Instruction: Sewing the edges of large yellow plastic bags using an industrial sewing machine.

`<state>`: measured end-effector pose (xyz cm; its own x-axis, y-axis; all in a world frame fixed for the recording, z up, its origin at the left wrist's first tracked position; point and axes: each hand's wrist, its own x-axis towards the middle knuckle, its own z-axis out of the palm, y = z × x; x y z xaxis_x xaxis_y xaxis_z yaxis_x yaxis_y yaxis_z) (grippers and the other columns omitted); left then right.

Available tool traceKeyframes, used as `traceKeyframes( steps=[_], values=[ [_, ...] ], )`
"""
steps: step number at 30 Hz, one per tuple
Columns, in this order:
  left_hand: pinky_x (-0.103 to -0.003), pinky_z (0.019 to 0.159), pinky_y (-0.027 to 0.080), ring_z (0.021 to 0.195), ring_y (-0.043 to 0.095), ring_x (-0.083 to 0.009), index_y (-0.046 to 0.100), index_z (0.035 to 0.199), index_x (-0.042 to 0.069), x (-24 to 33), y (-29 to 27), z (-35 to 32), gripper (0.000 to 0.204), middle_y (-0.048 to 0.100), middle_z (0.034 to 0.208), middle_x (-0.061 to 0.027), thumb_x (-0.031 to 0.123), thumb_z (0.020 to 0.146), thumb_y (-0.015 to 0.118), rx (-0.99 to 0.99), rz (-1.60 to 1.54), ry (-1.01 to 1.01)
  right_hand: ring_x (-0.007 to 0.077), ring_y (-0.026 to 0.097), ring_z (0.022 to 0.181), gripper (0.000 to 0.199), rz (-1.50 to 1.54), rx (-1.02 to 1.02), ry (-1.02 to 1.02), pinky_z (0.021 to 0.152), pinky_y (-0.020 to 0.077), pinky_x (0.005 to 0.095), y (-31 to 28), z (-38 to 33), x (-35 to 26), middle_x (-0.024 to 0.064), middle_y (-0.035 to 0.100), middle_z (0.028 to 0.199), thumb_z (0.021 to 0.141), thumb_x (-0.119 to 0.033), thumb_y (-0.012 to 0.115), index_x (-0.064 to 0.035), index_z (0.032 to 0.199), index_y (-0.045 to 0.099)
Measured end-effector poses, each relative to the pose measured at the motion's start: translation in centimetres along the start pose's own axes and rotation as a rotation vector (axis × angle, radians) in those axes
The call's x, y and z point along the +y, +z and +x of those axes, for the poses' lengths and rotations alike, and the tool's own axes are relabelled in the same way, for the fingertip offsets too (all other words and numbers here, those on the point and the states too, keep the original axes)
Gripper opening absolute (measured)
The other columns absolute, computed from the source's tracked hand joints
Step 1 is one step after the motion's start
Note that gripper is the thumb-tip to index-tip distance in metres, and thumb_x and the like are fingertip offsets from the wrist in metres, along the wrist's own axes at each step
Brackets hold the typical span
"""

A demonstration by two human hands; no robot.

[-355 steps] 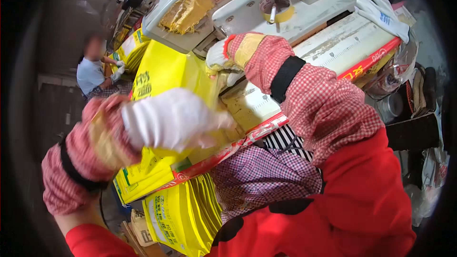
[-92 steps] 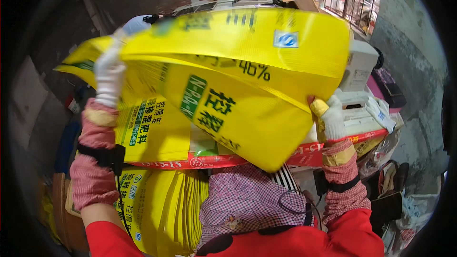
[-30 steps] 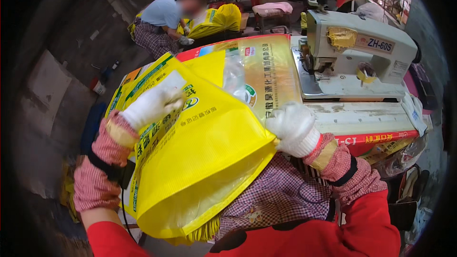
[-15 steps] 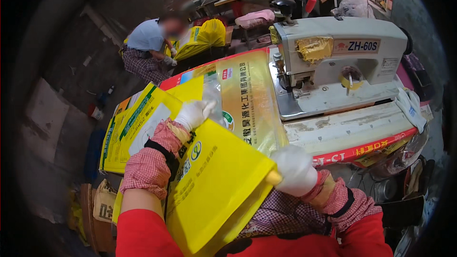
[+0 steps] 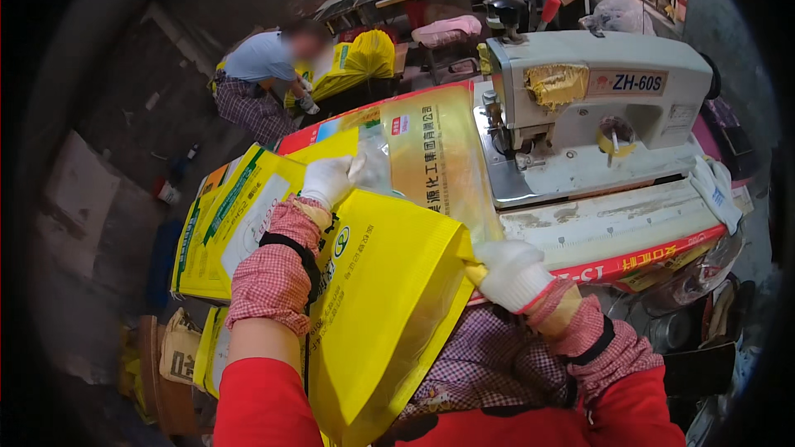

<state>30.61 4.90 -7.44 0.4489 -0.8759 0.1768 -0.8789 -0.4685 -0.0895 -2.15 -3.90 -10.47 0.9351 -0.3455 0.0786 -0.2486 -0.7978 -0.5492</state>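
Observation:
A yellow printed woven bag (image 5: 389, 273) hangs between my two gloved hands, its near side sagging toward my lap. My left hand (image 5: 330, 180), in a white glove, is closed on the bag's far left corner. At the right corner, the fingers of my right hand (image 5: 512, 273), also white-gloved, are closed round the edge, where a bit of yellow pokes out. More yellow bags (image 5: 240, 215) lie stacked to the left, partly hidden by my left arm. A large white industrial sewing machine (image 5: 596, 108) stands to the right of the bag.
The table is covered with printed plastic sheeting (image 5: 426, 149). A white cloth glove (image 5: 714, 190) lies on its right end. Beyond, a co-worker in a light blue top (image 5: 257, 66) bends over a yellow bundle (image 5: 364, 58). A pink-covered stool (image 5: 447, 31) stands behind the table.
The bag's right corner and my right hand have shifted slightly, and the bag's near edge gapes wider. My left hand has moved up a little. The co-worker's hands have moved slightly.

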Motion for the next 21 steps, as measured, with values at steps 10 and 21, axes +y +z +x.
traceKeyframes(
  steps=[10, 21],
  values=[
    [-0.042, 0.083, 0.044, 0.098, 0.054, -0.0355, 0.057, 0.1, 0.005, 11.0, -10.1, -12.8, 0.032, 0.053, 0.112, -0.0154, 0.008, 0.069, 0.063, 0.323, -0.357, 0.645, 0.0335, 0.058, 0.061, 0.027, -0.111, 0.112, -0.206, 0.056, 0.0459, 0.0428, -0.7, -2.6, -6.2, 0.0162, 0.058, 0.067, 0.079, -0.03, 0.054, -0.0052, 0.07, 0.06],
    [-0.042, 0.098, 0.035, 0.118, 0.041, -0.0388, 0.05, 0.111, -0.003, 12.8, -7.6, -38.5, 0.041, 0.038, 0.13, -0.0257, 0.008, 0.073, 0.061, 0.271, -0.233, -0.601, 0.0364, 0.06, 0.071, 0.026, -0.151, -0.008, -0.08, 0.063, 0.0479, 0.0412, 1.4, -1.2, -3.1, 0.0165, 0.062, 0.076, 0.083, -0.032, 0.054, -0.0064, 0.083, 0.061]
  ],
)
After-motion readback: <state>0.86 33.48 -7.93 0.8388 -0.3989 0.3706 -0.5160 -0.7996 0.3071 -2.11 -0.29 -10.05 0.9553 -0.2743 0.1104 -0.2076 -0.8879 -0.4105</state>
